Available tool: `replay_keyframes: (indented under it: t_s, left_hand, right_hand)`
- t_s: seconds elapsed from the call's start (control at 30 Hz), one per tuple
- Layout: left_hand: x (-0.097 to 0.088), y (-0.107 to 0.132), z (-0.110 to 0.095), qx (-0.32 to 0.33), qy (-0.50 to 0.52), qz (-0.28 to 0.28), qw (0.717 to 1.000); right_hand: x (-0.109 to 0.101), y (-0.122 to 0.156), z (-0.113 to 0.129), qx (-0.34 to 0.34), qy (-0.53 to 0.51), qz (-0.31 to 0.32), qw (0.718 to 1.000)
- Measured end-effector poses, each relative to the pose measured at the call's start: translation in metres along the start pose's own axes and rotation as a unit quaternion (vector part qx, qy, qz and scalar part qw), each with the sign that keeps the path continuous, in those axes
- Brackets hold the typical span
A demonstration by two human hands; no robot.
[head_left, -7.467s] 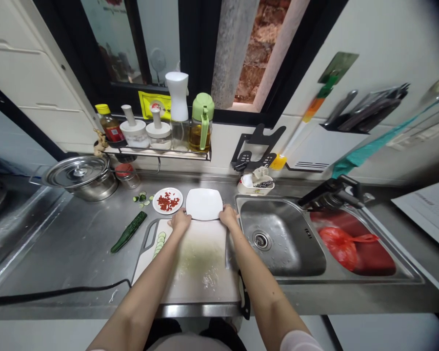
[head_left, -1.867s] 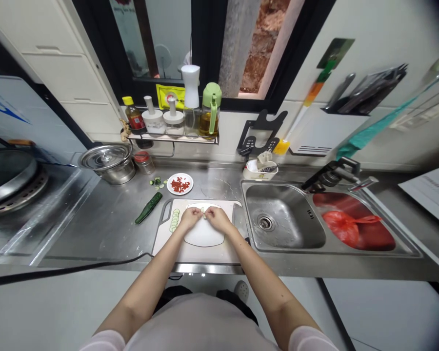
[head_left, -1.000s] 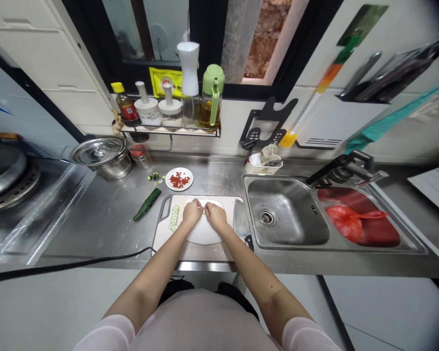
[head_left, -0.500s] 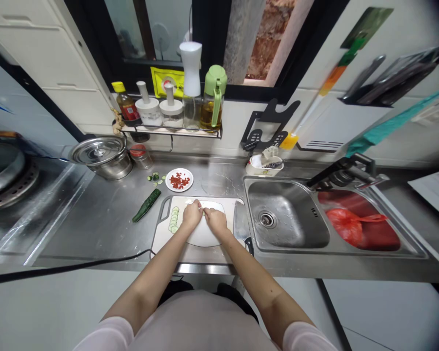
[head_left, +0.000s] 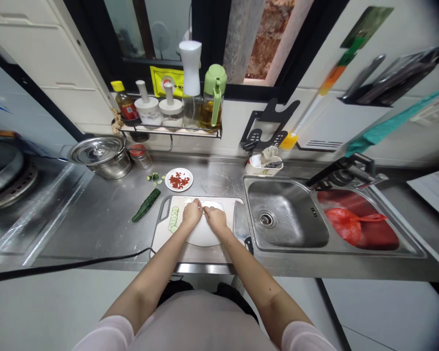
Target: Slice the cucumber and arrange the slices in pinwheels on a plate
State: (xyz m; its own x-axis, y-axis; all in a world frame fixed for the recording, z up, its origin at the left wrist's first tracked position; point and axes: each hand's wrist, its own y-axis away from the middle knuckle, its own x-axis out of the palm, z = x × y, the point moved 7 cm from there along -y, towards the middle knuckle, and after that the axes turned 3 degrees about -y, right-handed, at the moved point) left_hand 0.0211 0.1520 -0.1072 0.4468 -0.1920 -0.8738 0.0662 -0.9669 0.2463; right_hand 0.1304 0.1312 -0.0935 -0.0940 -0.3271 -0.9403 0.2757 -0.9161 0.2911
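Above the white plate (head_left: 204,235), my left hand (head_left: 192,213) and my right hand (head_left: 215,218) meet with their fingers pinched together. A small pale green bit that looks like a cucumber slice (head_left: 204,211) shows between the fingertips, mostly hidden by them. The plate lies on a light cutting board (head_left: 164,239) with a grey handle. Left of my left hand, overlapping cucumber slices (head_left: 173,219) form a row on the board. A cleaver (head_left: 241,219) rests along the board's right edge, its dark handle towards me.
A length of cucumber (head_left: 146,205), some cucumber scraps (head_left: 156,178) and a small plate of chopped red pieces (head_left: 179,187) are on the steel counter. The double sink (head_left: 289,214) is at right, with a red bag (head_left: 346,226) in it. A lidded pot (head_left: 108,158) stands back left.
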Motion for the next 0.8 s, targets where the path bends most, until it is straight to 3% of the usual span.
replay_keyframes:
  t_s: [0.8]
  left_hand:
    - [-0.0004, 0.0011, 0.0004, -0.015, 0.007, 0.001, 1.000]
  right_hand:
    - [-0.0034, 0.0031, 0.0030, 0.008, -0.016, -0.023, 1.000]
